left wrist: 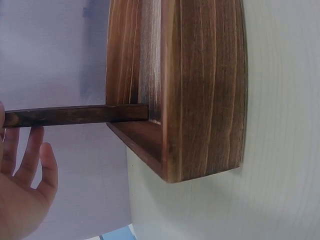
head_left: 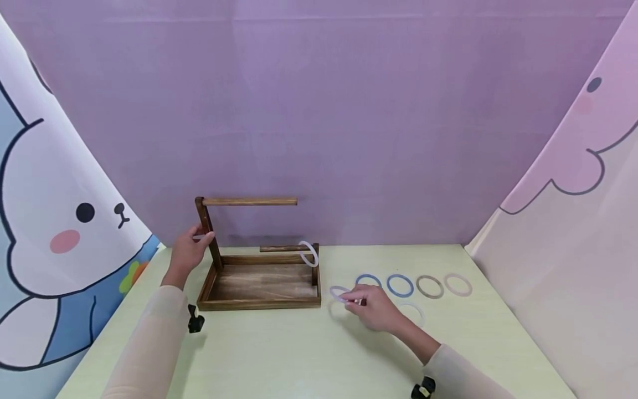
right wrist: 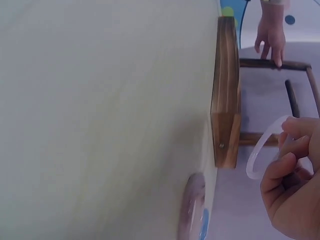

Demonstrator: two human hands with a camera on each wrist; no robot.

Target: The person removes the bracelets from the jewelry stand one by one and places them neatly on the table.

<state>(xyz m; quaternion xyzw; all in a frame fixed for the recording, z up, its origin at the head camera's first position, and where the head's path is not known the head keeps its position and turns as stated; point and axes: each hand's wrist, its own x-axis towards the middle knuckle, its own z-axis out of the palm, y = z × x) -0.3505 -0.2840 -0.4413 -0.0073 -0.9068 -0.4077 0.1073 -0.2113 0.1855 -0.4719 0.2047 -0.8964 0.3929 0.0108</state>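
Note:
A brown wooden stand (head_left: pixel 259 304) has a tray base, a tall left post with a long top bar, and a short right post with a lower bar. My left hand (head_left: pixel 188 252) grips the tall post, thumb in front; in the left wrist view its fingers touch the post (left wrist: pixel 75 115). A pale ring (head_left: pixel 316 258) hangs on the lower bar near the right post. To the right of the tray, my right hand (head_left: pixel 374 309) pinches a pale lilac ring (head_left: pixel 331 292) between thumb and fingers, held above the table. The ring (right wrist: pixel 251 162) appears tilted in the right wrist view.
Right of the stand lie a blue ring (head_left: pixel 368 275) partly behind my right hand, another blue ring (head_left: pixel 389 286), a brownish ring (head_left: pixel 418 287), a pink ring (head_left: pixel 447 284) and a whitish ring (head_left: pixel 422 317). A purple cloth (head_left: pixel 349 138) rises behind the table.

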